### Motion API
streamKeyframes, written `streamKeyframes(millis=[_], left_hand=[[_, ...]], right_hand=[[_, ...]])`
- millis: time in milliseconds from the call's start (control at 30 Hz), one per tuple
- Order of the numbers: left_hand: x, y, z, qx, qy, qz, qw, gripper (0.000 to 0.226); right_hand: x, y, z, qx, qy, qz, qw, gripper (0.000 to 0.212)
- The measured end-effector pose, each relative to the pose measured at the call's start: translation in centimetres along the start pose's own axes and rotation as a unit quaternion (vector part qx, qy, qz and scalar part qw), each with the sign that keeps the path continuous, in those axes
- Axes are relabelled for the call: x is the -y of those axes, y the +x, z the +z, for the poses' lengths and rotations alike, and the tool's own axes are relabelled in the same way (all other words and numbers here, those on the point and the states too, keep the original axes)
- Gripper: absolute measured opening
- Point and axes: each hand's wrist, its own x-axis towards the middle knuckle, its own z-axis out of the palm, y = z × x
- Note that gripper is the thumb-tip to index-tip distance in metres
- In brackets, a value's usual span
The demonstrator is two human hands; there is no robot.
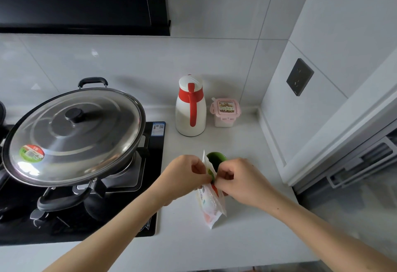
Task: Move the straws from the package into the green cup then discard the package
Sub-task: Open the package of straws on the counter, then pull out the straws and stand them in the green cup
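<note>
A white straw package [211, 205] with orange and green print stands upright on the white counter, held at its top by both hands. My left hand [184, 175] pinches the top left edge. My right hand [238, 180] pinches the top right edge. Directly behind the package sits the green cup [216, 157], with only its rim and inside showing above my fingers. The straws themselves are hidden inside the package.
A white and red thermos jug [190, 106] and a pink lidded container [225, 111] stand at the back of the counter [236, 239]. To the left, a large lidded steel pan [75, 134] rests on a black gas hob [120, 218]. The wall closes off the right.
</note>
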Motion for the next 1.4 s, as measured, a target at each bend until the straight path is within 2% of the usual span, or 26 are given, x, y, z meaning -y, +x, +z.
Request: streamKeyframes(millis=[67,167,300,367,433,600,700,833,933,1000,1100,1167,1233,1333,1400], left_hand=[[-0.2,0.0,-0.1,-0.015,0.041,-0.001,0.999,0.018],[-0.2,-0.3,-1.1,-0.062,0.157,0.029,0.985,0.029],[-0.3,-1.1,-2.0,-0.09,0.228,0.089,0.965,0.026],[-0.3,-1.1,-2.3,-0.045,0.182,0.099,0.977,0.02],[0.2,-1.2,-2.7,0.018,0.089,0.101,0.991,0.03],[2.4,-1.4,-0.4,0.066,-0.02,0.135,0.988,0.109],[2.5,-0.3,2.2,0.055,-0.054,0.15,0.986,0.133],[2.7,1.2,5.0,0.048,-0.198,0.156,0.966,0.134],[3.0,1.7,6.2,-0.04,-0.23,0.165,0.958,0.114],[2.9,2.0,6.2,-0.067,-0.239,0.177,0.952,0.101],[2.2,1.8,4.7,-0.082,-0.183,0.207,0.958,0.088],[1.7,1.6,3.4,-0.093,-0.098,0.234,0.963,0.085],[1.5,1.6,2.4,-0.116,0.01,0.255,0.96,0.087],[1.8,1.9,1.9,-0.142,0.187,0.258,0.937,0.087],[2.0,2.1,1.9,-0.109,0.272,0.229,0.928,0.084]], right_hand=[[-0.3,0.2,-0.4,-0.038,-0.035,0.004,0.999,0.027],[-0.8,0.5,-1.9,-0.134,-0.143,0.027,0.98,0.03],[-1.0,0.1,-2.1,-0.141,-0.176,0.022,0.974,0.038],[-1.3,0.1,-2.2,-0.13,-0.127,0.027,0.983,0.035],[-1.4,0.2,-2.8,-0.097,-0.032,0.05,0.994,0.03],[-0.9,0.7,-3.0,-0.055,0.086,0.081,0.991,0.019],[-0.4,1.1,-3.3,-0.033,0.098,0.08,0.991,0.024],[0.4,1.3,-4.3,-0.039,0.1,0.079,0.991,0.023],[1.0,1.3,-5.1,-0.011,0.115,0.083,0.99,0.019],[0.9,1.3,-5.6,0.007,0.147,0.098,0.984,0.019],[0.0,1.4,-6.0,0.006,0.167,0.129,0.977,0.017],[-0.9,1.4,-5.7,0.014,0.189,0.143,0.971,0.016],[-1.9,1.3,-4.9,0.006,0.276,0.142,0.951,0.015],[-3.7,1.8,-3.2,-0.038,0.452,0.147,0.879,0.02],[-4.8,2.6,-1.8,-0.032,0.544,0.17,0.821,0.028]])
